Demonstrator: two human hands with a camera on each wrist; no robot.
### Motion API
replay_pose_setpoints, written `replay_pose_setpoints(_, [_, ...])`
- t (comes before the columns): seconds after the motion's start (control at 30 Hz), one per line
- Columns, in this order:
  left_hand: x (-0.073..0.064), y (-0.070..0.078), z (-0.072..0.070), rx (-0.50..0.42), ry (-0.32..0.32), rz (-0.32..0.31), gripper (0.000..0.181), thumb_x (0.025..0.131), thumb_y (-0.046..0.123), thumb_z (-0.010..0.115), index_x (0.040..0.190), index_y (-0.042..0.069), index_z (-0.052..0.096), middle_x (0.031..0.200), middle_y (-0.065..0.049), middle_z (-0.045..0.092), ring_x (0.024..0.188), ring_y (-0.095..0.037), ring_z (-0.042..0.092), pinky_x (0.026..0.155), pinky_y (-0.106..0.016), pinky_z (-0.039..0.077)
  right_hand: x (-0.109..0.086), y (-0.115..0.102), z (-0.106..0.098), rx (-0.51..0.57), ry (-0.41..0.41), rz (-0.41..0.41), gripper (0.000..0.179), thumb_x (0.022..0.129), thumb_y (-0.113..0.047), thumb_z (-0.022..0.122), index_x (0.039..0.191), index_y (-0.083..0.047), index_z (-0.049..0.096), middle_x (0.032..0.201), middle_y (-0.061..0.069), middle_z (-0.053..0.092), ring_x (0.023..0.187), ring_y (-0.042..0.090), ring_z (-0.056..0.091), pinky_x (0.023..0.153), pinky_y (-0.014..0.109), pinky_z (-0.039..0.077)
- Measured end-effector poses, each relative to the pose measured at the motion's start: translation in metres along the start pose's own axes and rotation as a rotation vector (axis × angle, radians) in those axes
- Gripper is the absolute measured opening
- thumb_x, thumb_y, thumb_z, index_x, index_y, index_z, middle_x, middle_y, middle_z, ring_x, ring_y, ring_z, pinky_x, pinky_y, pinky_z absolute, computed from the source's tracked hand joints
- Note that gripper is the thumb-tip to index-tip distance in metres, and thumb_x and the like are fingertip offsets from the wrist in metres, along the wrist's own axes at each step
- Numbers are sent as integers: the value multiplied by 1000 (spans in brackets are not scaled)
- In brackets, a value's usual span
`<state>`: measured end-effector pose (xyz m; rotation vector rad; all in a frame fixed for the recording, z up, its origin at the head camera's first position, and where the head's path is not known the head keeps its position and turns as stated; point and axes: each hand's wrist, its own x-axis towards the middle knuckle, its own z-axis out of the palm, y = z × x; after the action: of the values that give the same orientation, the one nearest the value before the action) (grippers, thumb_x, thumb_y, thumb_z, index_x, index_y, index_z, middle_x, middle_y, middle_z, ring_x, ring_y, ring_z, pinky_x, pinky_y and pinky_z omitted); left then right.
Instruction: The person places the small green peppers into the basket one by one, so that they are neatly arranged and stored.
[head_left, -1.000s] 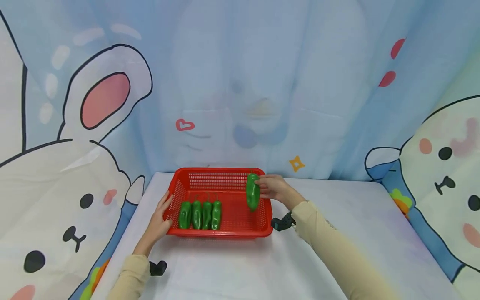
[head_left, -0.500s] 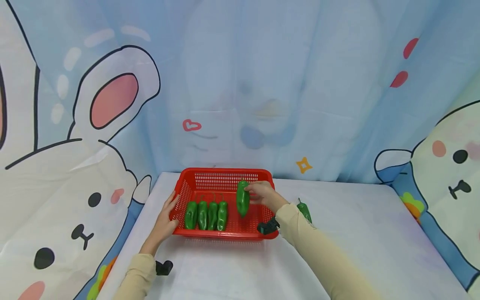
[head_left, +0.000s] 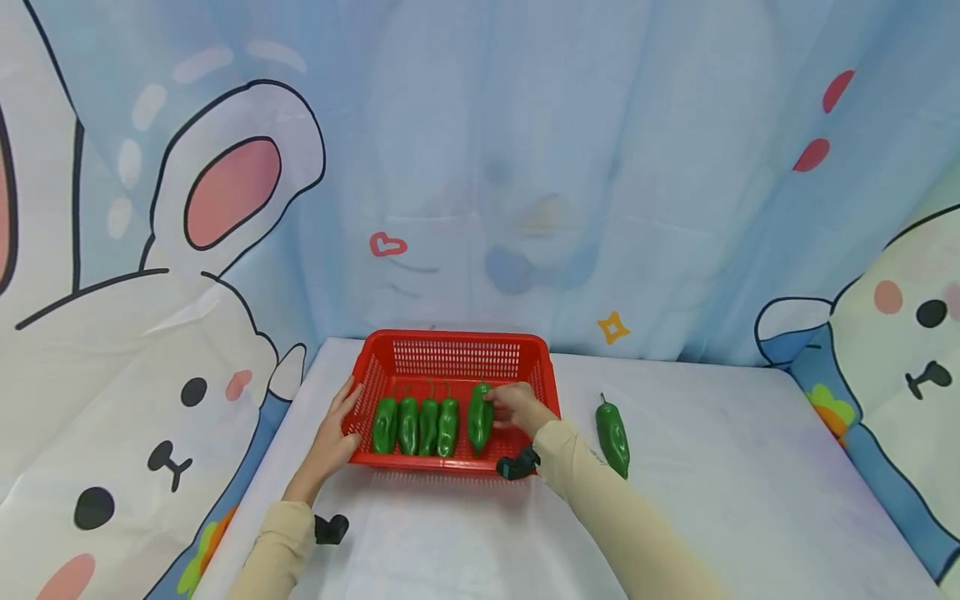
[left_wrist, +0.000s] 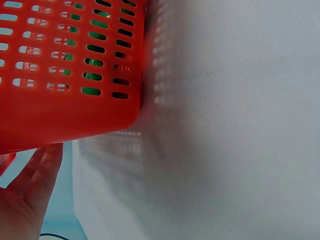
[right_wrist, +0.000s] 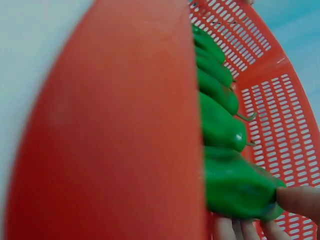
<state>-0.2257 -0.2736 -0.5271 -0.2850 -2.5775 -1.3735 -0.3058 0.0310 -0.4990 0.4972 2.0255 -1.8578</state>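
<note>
A red plastic basket with slotted walls sits on the white-covered table. My left hand touches its left side with fingers extended; in the left wrist view the fingers rest against the basket wall. In the head view, my right hand holds a green pepper by its upper part, low inside the basket. The right wrist view shows the thumb on one side of this pepper and fingers beneath. Several green peppers lie side by side to its left, stems toward the back.
Another green pepper lies on the table right of the basket, beside the right sleeve. A blue cartoon-printed curtain hangs behind the table. Dark wrist cameras sit at both cuffs.
My right hand has carried its pepper leftward and lower inside the basket, beside the row. The pepper on the table has come into sight. My left hand stays at the basket's side.
</note>
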Motion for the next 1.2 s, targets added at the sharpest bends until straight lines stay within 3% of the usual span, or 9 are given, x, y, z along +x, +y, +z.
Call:
replay_pose_setpoints(0.17, [-1, 1, -1, -8, -1, 3, 84, 69, -14, 46, 151, -5, 31, 163, -17, 15, 147, -41, 16, 105, -61, 33, 1, 7, 3, -6, 25, 14, 40, 87, -1, 63, 124, 10, 49, 101, 19, 55, 86, 30, 62, 84, 49, 54])
replay_pose_setpoints(0.37, [-1, 3, -2, -9, -9, 0, 84, 68, -13, 46, 151, -6, 30, 163, -17, 14, 147, -41, 15, 105, -60, 32, 2, 12, 2, -21, 47, 72, 36, 87, 0, 63, 119, 12, 52, 96, 19, 57, 81, 31, 64, 82, 50, 54])
replay_pose_setpoints(0.57, [0, 1, -2, -15, -5, 8, 84, 68, -11, 46, 151, -5, 31, 163, -17, 15, 147, -40, 15, 105, -61, 31, 5, 13, 3, -60, 77, 78, 38, 86, 0, 64, 119, 11, 51, 93, 19, 61, 79, 30, 65, 78, 49, 56])
replay_pose_setpoints(0.93, [2, 2, 0, -21, -6, 2, 84, 69, -12, 46, 152, -4, 31, 163, -15, 14, 148, -39, 15, 104, -60, 34, -3, 9, 4, -97, 101, 65, 33, 84, -1, 63, 113, 11, 54, 98, 25, 67, 83, 34, 69, 77, 49, 56])
replay_pose_setpoints(1.2, [0, 1, -1, -8, -9, -16, 85, 70, -12, 47, 152, -3, 30, 164, -15, 14, 148, -40, 13, 106, -61, 30, -12, -5, -2, -100, 64, 14, 49, 87, -3, 64, 128, 12, 42, 116, 33, 60, 98, 45, 66, 79, 53, 55])
